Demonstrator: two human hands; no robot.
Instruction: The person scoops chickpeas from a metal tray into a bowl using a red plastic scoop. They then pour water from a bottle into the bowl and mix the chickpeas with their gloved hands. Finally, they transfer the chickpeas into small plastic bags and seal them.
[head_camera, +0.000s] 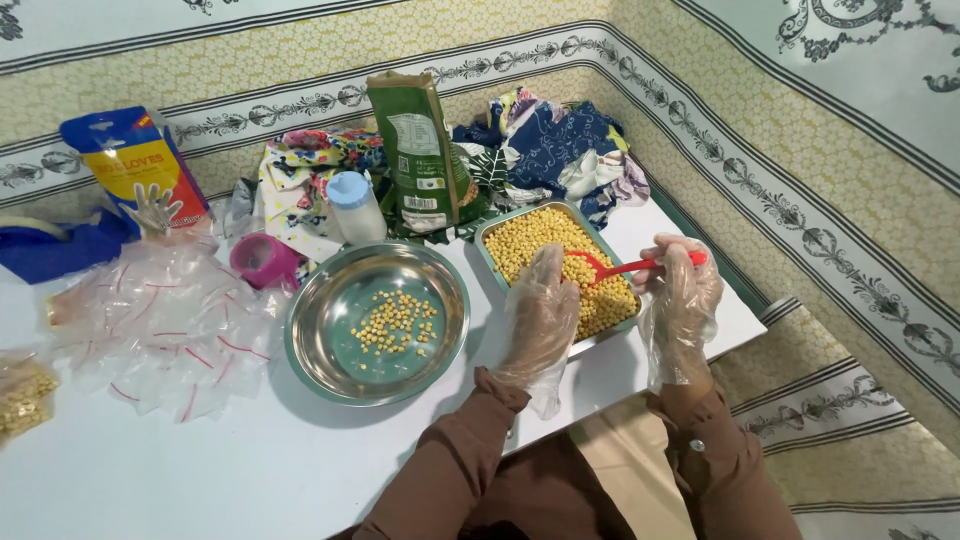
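Far left of the round steel bowl (377, 322), a small bag of yellow grains (20, 395) sits at the table's edge, and beside it a loose heap of clear zip bags with red strips (165, 330) spreads across the white table (150, 470). Behind that heap, up and left of the bowl, stands a blue and yellow glove packet (135, 165), with a pink cup (262, 260) lying just beside the bowl's rim. The bowl itself holds a thin scatter of yellow chickpeas (395, 322) near its middle. Just behind the bowl stand a white bottle with a pale blue cap (356, 208) and a tall green packet (418, 150), upright against crumpled patterned cloth (545, 150). To the right of the bowl, touching close, is the rectangular tray (493, 240) heaped with chickpeas. Here is the gloved left hand (541, 315), fingers pressed together and laid flat on the tray's near edge, reaching into the grains. Furthest right of the bowl, the gloved right hand (680, 300) is curled around the handle of a red scoop (612, 268), whose head lies in the heap in the tray.
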